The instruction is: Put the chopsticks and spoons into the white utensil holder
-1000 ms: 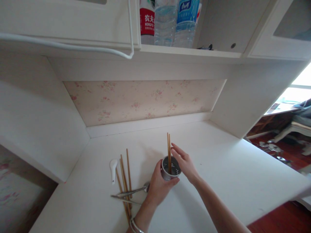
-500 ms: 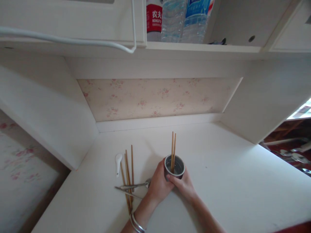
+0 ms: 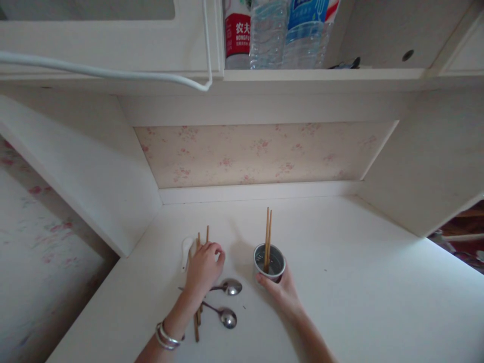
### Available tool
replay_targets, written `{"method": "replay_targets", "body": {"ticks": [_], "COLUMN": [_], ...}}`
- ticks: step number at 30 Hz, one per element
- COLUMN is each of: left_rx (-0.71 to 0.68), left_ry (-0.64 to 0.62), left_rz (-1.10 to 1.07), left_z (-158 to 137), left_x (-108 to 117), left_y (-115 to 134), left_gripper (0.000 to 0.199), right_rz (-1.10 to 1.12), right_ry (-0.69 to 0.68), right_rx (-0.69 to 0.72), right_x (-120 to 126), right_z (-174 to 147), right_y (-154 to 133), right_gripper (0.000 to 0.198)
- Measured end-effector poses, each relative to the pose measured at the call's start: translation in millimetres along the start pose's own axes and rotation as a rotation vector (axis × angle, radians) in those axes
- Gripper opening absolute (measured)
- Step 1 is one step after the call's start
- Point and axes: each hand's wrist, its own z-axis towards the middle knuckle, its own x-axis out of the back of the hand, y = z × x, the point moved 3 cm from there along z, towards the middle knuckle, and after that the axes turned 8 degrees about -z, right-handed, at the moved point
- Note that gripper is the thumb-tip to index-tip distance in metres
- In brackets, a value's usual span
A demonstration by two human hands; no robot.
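My right hand (image 3: 283,295) is wrapped round a metal cup (image 3: 280,275) standing on the white tabletop, its thumb across the near side. Two wooden chopsticks (image 3: 268,234) stand upright in the cup, leaning on each other. Over to the left, my left hand (image 3: 205,267) lies on several loose chopsticks (image 3: 196,322) with its fingers curled down. What its fingertips close on is hidden. Two metal spoons (image 3: 232,287) (image 3: 228,318) point their bowls to the right, beside my left wrist. Just past that hand is a white spoon (image 3: 186,247), partly covered.
White side panels (image 3: 91,166) and a back rail (image 3: 260,191) bound the table (image 3: 340,282). Overhead, an open cabinet holds plastic bottles (image 3: 268,38). A white cable (image 3: 113,73) hangs below the cabinet at upper left.
My left hand has let go of the cup and moved left onto the loose chopsticks. Both metal spoon bowls now show. My right hand still holds the cup. The view has shifted slightly.
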Motion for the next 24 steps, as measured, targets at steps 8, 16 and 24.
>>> {"method": "replay_targets", "body": {"ticks": [8,16,24], "left_rx": [0.171,0.187,0.056], "left_ry": [-0.145,-0.121,0.201], "left_rz": [0.463,0.377,0.232], "left_z": [21.0,55.8,78.5], "left_x": [-2.3,0.9,30.5], "left_y": [-44.4,-39.1,-6.5], "left_gripper": [0.036,0.039,0.039], "right_rz": [-0.020,-0.021,-0.020], "right_ry": [0.010,0.006,0.012], "right_rx": [-0.012,-0.015,0.026], "right_x": [0.7,0.6,-0.1], "right_z": [0.0,0.5,1.6], "right_y": [0.7,-1.9,-3.2], "right_gripper": [0.067,0.067,0.065]}}
